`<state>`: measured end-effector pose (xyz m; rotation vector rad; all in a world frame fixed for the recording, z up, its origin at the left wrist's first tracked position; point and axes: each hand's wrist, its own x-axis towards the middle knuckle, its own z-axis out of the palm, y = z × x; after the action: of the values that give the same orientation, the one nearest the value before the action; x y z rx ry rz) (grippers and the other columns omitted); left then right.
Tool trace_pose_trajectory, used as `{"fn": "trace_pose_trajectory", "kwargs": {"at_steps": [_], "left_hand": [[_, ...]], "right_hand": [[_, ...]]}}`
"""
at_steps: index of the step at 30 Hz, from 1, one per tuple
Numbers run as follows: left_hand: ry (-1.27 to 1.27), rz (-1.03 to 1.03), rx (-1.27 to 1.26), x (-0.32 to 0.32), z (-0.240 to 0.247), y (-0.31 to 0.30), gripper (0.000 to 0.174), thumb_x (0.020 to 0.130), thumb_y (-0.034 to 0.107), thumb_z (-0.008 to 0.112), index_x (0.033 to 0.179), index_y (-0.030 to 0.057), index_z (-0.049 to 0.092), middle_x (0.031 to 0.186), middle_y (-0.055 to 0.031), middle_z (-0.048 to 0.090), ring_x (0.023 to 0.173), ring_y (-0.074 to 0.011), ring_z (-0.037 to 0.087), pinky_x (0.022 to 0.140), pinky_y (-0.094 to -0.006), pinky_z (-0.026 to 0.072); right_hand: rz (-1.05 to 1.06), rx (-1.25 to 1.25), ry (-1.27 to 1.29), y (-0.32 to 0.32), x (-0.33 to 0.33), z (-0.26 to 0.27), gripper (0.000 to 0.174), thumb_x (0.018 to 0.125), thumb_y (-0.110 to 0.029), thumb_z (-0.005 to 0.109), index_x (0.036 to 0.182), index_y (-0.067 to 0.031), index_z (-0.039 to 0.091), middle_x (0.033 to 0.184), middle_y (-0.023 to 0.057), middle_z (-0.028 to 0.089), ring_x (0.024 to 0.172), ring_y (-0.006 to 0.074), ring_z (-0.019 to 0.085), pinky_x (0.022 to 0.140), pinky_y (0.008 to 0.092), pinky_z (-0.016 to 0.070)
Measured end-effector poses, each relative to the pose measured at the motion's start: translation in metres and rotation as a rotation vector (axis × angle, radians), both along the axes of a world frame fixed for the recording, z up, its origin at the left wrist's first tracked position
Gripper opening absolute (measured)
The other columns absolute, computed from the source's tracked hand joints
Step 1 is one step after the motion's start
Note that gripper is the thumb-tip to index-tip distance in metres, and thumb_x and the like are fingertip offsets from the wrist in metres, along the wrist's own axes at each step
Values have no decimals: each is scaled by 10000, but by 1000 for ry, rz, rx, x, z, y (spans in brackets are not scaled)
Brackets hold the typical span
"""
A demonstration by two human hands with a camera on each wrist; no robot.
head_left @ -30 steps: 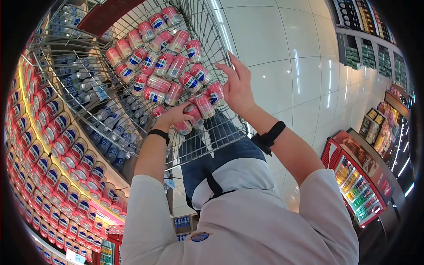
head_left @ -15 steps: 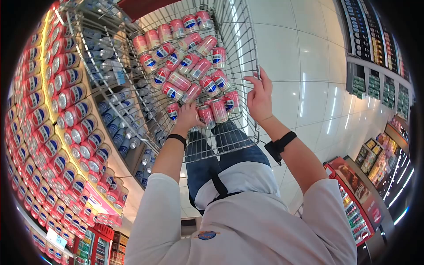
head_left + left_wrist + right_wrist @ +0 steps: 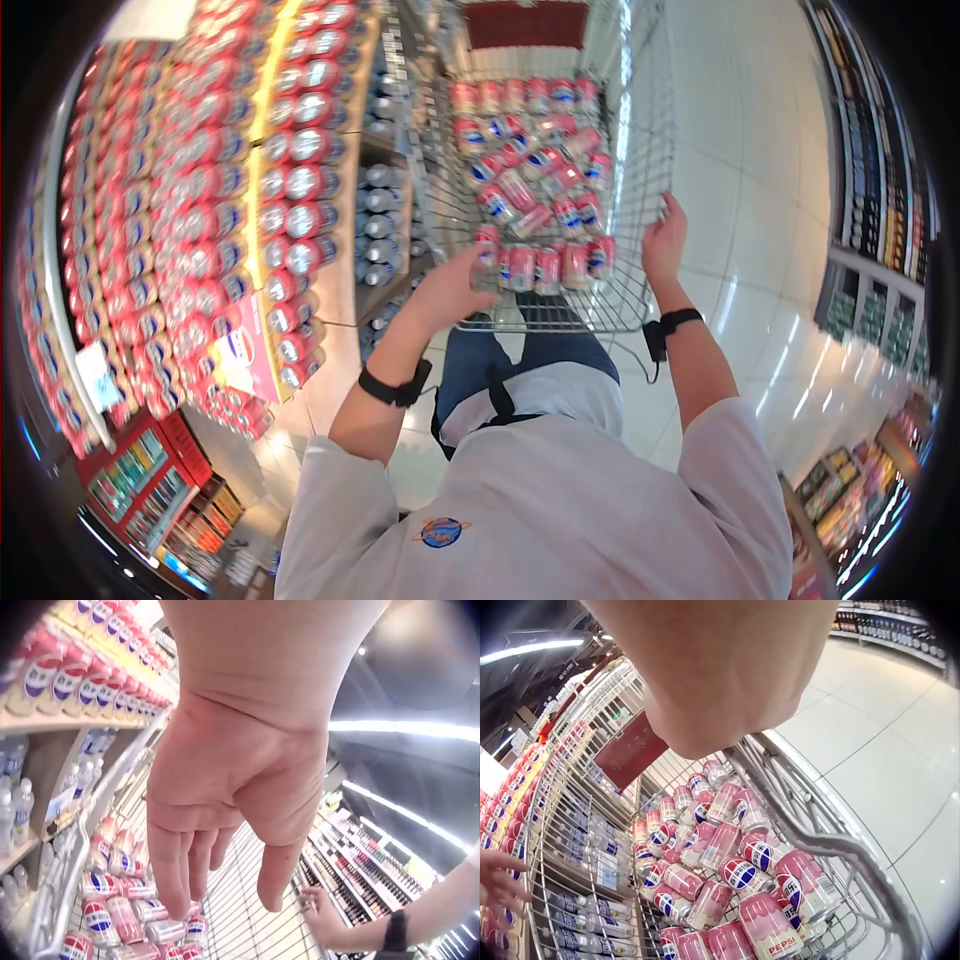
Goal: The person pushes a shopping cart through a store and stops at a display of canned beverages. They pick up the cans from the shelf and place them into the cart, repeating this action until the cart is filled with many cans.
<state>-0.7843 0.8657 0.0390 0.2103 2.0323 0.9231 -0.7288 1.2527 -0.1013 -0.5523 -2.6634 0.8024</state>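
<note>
My left hand [image 3: 450, 290] hovers over the near left corner of a wire shopping cart [image 3: 590, 328], close to a pink cola can [image 3: 487, 240]. In the left wrist view its fingers [image 3: 174, 877] hang down loosely, with nothing held. My right hand [image 3: 665, 245] grips the cart's right rim [image 3: 810, 840]; its fingers are hidden in the right wrist view. Many pink cans [image 3: 769, 922] with red, white and blue round logos fill the cart's floor. Some stand in rows at the far and near ends, while others lie tumbled between.
Stacked pink cans [image 3: 205, 190] rise on the left display. Beside the cart, bottled water [image 3: 380, 225] fills lower shelves. Pale floor tiles [image 3: 760, 230] run along the right, with a shelf of bottles [image 3: 865, 150] beyond. My legs [image 3: 560, 345] are against the cart's near end.
My left hand has come up off the cans at the near end, where several now stand in a row. My right hand stays at the rim. The head view has turned, showing the cart straighter.
</note>
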Motion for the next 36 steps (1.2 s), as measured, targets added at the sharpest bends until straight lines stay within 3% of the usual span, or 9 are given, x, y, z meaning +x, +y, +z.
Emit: {"fn": "trace_pose_trajectory", "kwargs": {"at_steps": [3,8,14,16,20,26,28,33,36], "left_hand": [[212,-27,-97,44,18,-57,827,767,295,826,1450,17,452,1245,-234,660,1097,-371,661,953,-423,522],[53,2,-23,115,61,-146,766,809,322,802,1435,22,479,1243,-214,667,1120,-358,659,960,-416,522],[83,439,-153,159,92,-232,706,835,306,792,1428,47,511,1253,-170,675,1144,-296,655,960,-402,525],[195,503,-170,162,85,-245,687,837,294,796,1416,47,522,1226,-157,679,1112,-290,659,943,-400,530],[299,486,-120,143,68,-248,691,833,319,796,1401,38,520,1224,-158,678,1102,-292,660,935,-403,531],[318,402,-137,94,80,-216,696,830,317,795,1392,19,513,1239,-183,665,1136,-326,643,965,-418,517],[564,354,-198,80,73,-208,718,817,317,809,1391,10,505,1281,-224,629,1191,-365,610,1016,-446,485],[660,537,-269,47,36,-186,830,777,317,848,1431,5,444,1386,-252,535,1285,-436,509,1073,-486,433],[837,577,-449,22,16,-174,845,770,343,852,1430,12,442,1404,-238,519,1277,-430,505,1065,-481,438]], "right_hand": [[-132,-182,-95,-17,-5,25,622,892,55,458,1480,-148,461,1392,215,540,1217,396,554,1044,457,444],[-59,-38,-266,-16,4,31,625,921,16,392,1521,-154,415,1369,224,570,1203,396,574,1013,467,464],[-20,168,-303,0,19,-6,630,924,18,379,1515,-200,411,1116,253,681,1034,421,650,908,513,498],[-77,126,-577,-13,24,14,574,957,-13,379,1503,-187,407,1074,251,696,1030,424,666,889,512,510],[-55,136,-599,-4,40,-4,619,946,4,385,1494,-281,405,998,269,702,983,448,678,844,548,512],[-56,40,-599,4,27,0,611,926,16,416,1487,-227,423,905,266,706,900,450,688,797,546,528],[-1,135,-515,10,19,2,612,916,27,420,1486,-193,425,867,259,707,862,451,689,772,542,531],[-22,94,-542,47,-19,-3,653,905,56,410,1505,-203,393,906,270,696,915,432,687,825,523,520],[26,73,-635,71,-41,0,693,888,31,510,1530,-167,339,1039,301,684,1010,439,669,904,514,520]]}}
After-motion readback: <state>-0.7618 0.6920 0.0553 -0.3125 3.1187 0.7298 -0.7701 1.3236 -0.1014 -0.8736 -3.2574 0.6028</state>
